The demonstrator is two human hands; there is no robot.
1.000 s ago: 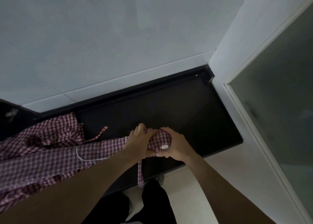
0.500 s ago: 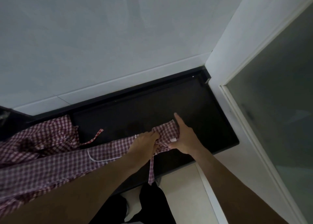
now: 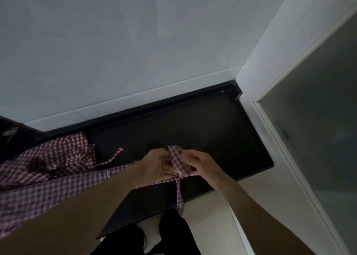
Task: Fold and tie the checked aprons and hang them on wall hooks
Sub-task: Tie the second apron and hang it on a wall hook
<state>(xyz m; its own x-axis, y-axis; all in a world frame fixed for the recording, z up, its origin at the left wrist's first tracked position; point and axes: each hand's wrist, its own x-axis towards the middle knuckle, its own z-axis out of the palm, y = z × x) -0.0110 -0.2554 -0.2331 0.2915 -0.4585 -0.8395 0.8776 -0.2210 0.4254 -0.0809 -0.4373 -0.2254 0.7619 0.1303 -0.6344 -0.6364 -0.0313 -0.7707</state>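
The checked apron (image 3: 48, 185) lies on the black counter (image 3: 202, 131), its bulk heaped toward the counter's left end. At the counter's front middle, the left hand (image 3: 156, 166) and right hand (image 3: 201, 164) both pinch the apron's folded end (image 3: 178, 161), fingers curled into the cloth. One strap (image 3: 179, 195) hangs over the counter's front edge.

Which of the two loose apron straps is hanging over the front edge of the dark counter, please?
The strap dropping from the folded apron end gripped by the left hand and right hand. The other strap lies flat on the counter.
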